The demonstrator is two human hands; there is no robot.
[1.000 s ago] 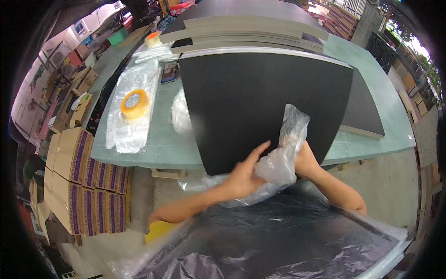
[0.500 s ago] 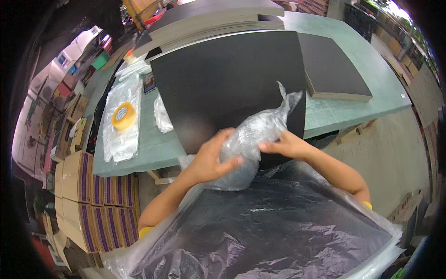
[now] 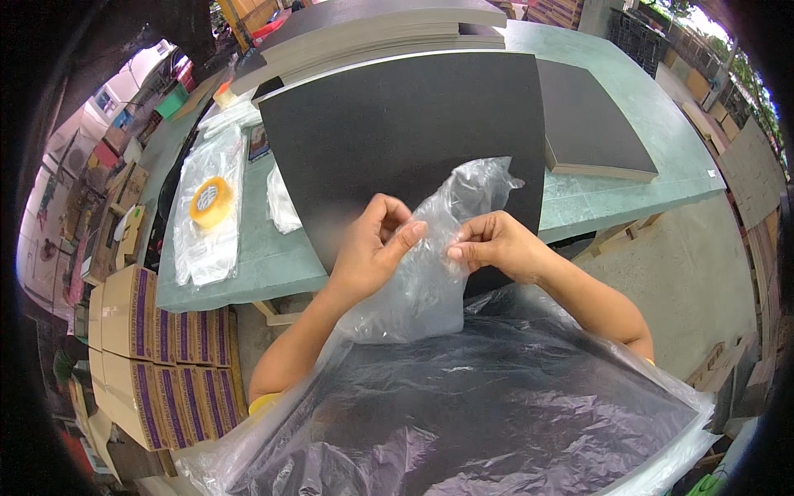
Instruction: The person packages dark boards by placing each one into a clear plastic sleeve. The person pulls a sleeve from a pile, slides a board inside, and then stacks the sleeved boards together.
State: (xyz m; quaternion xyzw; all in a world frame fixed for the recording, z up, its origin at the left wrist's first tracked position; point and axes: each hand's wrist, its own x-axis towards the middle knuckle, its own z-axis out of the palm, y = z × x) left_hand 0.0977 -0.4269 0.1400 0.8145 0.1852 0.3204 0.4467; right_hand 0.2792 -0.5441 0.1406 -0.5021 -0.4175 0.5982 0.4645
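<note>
A wide pale-green worktop (image 3: 612, 207) carries a large flat black panel (image 3: 397, 124) reaching past its near edge. Closest to the person lies a dark panel under clear film (image 3: 480, 405). Before the black panel, a crumpled translucent plastic sheet (image 3: 413, 306) is between the hands: the left hand (image 3: 368, 256) and right hand (image 3: 500, 246) each pinch it, fingers narrow. A round yellow tape roll (image 3: 212, 202) rests on flat clear plastic (image 3: 211, 256) at left.

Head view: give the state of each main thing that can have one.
Left hand: pinching the clear plastic
Right hand: pinching it too
Clear plastic: crumpled, between both hands
Black board: unwrapped
Near dark panel: covered by wrinkled film
Yellow tape roll: lying on flat-laid plastic
Cartons: stacked
</note>
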